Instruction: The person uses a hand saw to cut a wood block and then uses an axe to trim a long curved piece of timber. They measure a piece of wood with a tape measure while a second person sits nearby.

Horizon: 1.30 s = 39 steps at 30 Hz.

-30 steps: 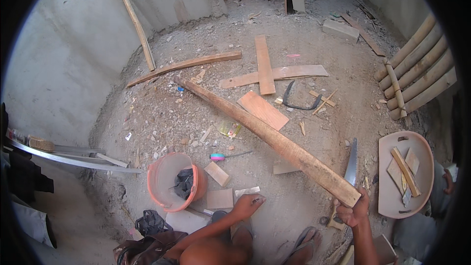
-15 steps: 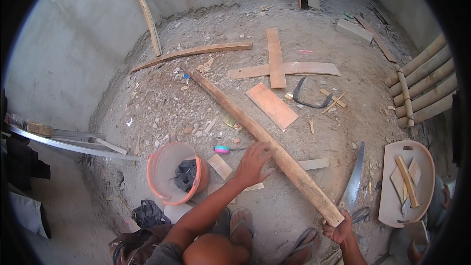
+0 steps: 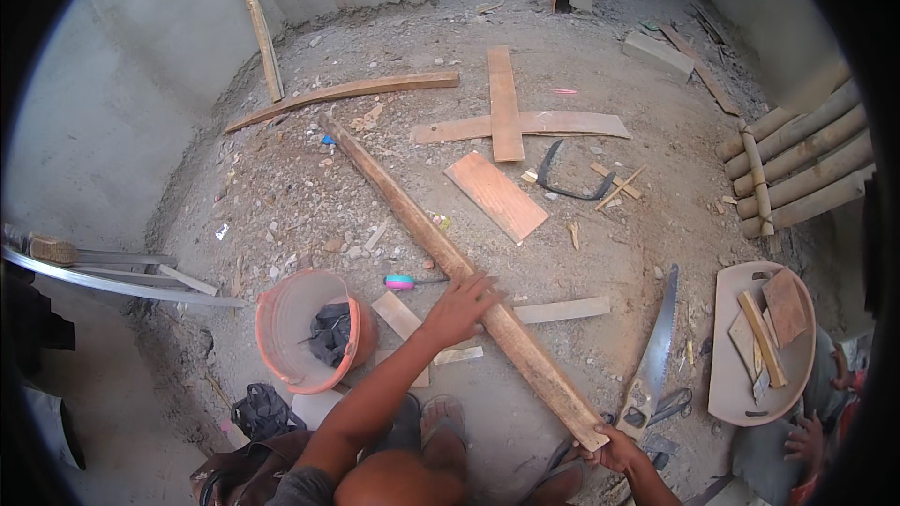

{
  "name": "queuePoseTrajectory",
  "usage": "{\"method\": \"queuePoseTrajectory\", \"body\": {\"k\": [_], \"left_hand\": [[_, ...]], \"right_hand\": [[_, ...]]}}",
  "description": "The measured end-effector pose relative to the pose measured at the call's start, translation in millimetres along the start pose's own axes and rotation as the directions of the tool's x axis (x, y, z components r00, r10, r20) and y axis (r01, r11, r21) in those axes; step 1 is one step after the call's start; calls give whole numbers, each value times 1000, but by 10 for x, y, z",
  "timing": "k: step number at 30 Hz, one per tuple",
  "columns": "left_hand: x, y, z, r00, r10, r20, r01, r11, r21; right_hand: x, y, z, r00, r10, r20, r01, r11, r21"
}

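A long, rough wooden beam (image 3: 403, 215) slants across the ground from upper left to lower right. My left hand (image 3: 459, 311) lies over its middle, fingers curled across the wood. At the beam's near end, my right hand (image 3: 619, 452) grips it with the thumb on top and the other fingers partly hidden beneath. Just right of that end lies a handsaw (image 3: 653, 361), its blade pointing away from me. Black-handled scissors (image 3: 677, 403) lie beside the saw's handle. Left of the beam is a pink and teal tape measure (image 3: 399, 281).
An orange bucket (image 3: 267, 328) with black plastic inside stands left. A beige tray (image 3: 722, 365) of wood pieces sits right, near another person's hand (image 3: 806, 440). Crossed boards (image 3: 506, 103), a reddish board (image 3: 497, 197) and a hacksaw-like frame (image 3: 572, 192) lie ahead. Bamboo poles (image 3: 797, 169) stand right.
My left hand has come down onto the beam from just beside it. The beam's near end has shifted left with my right hand. A brown wood piece now rests in the tray.
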<state>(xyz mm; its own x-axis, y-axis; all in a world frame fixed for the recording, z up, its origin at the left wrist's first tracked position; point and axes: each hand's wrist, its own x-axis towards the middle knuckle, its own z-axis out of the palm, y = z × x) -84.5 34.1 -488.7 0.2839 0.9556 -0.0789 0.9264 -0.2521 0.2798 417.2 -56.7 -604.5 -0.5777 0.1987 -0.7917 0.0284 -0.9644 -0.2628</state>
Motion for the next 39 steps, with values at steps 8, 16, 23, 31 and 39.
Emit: {"method": "queuePoseTrajectory", "body": {"k": [8,16,23,31,39], "left_hand": [[176,-173,-141,995,64,-71,-59,995,76],[332,783,-135,921,325,213,-363,915,173],[171,1951,181,860,482,166,-475,876,-83],[-178,1750,594,841,490,229,-496,868,-36],[-310,1700,742,866,401,298,-395,915,-82]], "right_hand": [[-134,-21,-437,984,-171,-42,131,872,-472],[-1435,-1392,682,710,-602,-365,-203,322,-925],[-1052,-741,1420,857,-515,-34,-22,30,-999],[-120,-693,1785,974,-213,81,46,-166,-985],[76,-528,1970,978,-208,29,-27,-261,-965]]}}
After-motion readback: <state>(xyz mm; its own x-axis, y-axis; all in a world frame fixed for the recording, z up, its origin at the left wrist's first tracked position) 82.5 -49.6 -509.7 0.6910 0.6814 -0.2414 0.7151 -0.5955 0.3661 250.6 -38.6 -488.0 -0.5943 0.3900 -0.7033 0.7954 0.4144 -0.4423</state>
